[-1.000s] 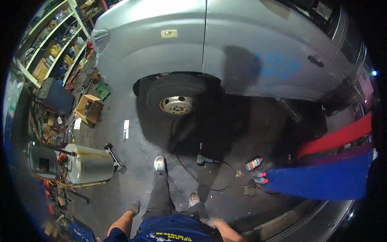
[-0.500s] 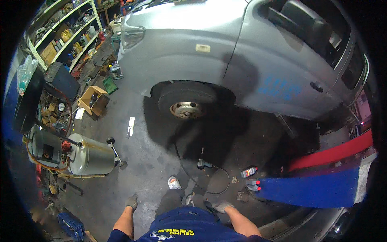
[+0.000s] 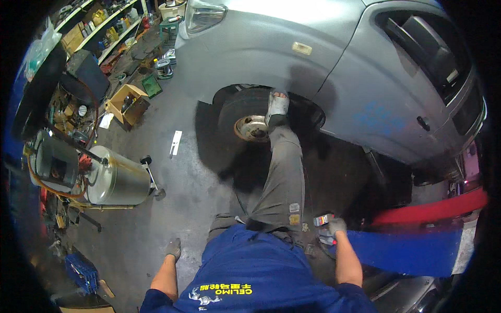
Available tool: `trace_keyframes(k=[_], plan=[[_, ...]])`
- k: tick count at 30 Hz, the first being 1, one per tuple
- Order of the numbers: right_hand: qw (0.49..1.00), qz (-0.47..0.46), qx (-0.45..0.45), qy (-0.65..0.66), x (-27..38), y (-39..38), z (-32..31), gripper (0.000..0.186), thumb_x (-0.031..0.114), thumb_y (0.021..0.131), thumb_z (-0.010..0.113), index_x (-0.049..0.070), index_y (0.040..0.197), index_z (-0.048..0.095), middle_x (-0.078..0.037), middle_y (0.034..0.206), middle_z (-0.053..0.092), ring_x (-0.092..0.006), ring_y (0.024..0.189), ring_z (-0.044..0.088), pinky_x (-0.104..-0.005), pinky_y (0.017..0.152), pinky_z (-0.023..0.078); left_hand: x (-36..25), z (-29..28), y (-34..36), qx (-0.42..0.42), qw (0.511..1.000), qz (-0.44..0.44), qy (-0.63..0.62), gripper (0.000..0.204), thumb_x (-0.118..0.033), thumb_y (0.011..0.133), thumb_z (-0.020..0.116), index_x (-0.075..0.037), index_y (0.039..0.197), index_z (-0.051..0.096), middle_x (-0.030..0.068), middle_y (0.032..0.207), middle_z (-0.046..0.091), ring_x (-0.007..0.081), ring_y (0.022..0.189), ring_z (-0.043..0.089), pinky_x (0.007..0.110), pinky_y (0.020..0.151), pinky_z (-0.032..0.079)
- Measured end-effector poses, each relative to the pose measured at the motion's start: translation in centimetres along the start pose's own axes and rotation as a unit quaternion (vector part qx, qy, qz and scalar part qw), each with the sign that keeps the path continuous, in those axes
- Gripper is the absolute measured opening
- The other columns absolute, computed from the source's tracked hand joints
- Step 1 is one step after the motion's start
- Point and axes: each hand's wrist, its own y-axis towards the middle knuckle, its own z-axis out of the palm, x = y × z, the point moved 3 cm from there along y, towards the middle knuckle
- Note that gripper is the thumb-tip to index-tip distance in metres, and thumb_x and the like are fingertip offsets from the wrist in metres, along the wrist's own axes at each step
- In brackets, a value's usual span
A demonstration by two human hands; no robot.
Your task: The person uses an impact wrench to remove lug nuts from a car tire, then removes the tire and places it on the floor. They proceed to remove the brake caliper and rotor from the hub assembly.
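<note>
A raised foot is planted on the upper edge of the tyre under the wheel arch of the grey van. The left hand, gloved, hangs with loosely curled fingers over bare concrete floor, nothing held. The right hand, also gloved, lies at the near edge of the blue lift arm; whether anything is gripped cannot be told. Open floor is left between the tyre and the metal tank, well apart.
</note>
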Motion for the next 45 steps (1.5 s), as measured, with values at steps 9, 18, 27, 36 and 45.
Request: trace_keyframes(k=[9,18,27,36,45], plan=[[0.982,-0.175,0.077,-0.011,7.4,-5.8,-5.1,0.054,0.049,0.104,0.045,0.006,0.125,0.071,-0.028,0.124,0.069,-0.0429,0.121,0.065,-0.0503,0.102,0.049,0.4,-1.0,-0.8,-0.061,0.986,-0.002,-0.153,0.072,-0.055,0.105,0.039,0.007,0.130,0.066,0.0342,0.140,0.059,0.0514,0.135,0.051,0.051,0.117,0.038],[0.970,-0.211,-0.110,0.041,11.2,-4.7,-12.6,0.067,0.053,0.106,0.037,-0.001,0.099,0.073,-0.029,0.109,0.071,-0.0482,0.113,0.063,-0.0573,0.097,0.046,3.8,7.1,2.0,-0.122,0.981,0.017,-0.148,0.058,-0.042,0.101,0.055,0.005,0.135,0.061,0.0190,0.127,0.068,0.0334,0.099,0.067,0.044,0.095,0.050],[0.985,-0.161,0.050,0.031,12.4,-2.2,-5.2,0.048,0.037,0.108,0.041,0.001,0.133,0.061,-0.030,0.123,0.069,-0.0447,0.118,0.066,-0.0535,0.098,0.050,-7.6,0.7,4.4,0.009,0.996,0.067,-0.061,0.071,-0.054,0.109,0.024,-0.001,0.123,0.070,0.0263,0.126,0.070,0.0470,0.125,0.060,0.055,0.107,0.043],[0.942,-0.218,0.099,0.234,30.4,9.5,-8.2,0.047,0.040,0.105,0.047,0.000,0.124,0.065,-0.024,0.134,0.065,-0.0400,0.121,0.066,-0.0502,0.101,0.053,-44.8,-13.4,12.1,-0.046,0.916,0.356,0.178,0.047,-0.037,0.109,0.039,-0.011,0.145,0.054,0.0249,0.145,0.058,0.0502,0.123,0.060,0.056,0.104,0.048],[0.877,-0.242,-0.276,0.311,49.6,31.8,-9.1,0.070,0.040,0.088,0.076,0.000,0.143,0.057,-0.025,0.149,0.054,-0.0400,0.139,0.052,-0.0482,0.115,0.043,-89.5,-15.8,26.4,-0.197,0.657,0.657,0.314,0.048,-0.030,0.111,0.040,-0.004,0.150,0.052,0.0232,0.151,0.055,0.0391,0.141,0.051,0.045,0.123,0.037]])
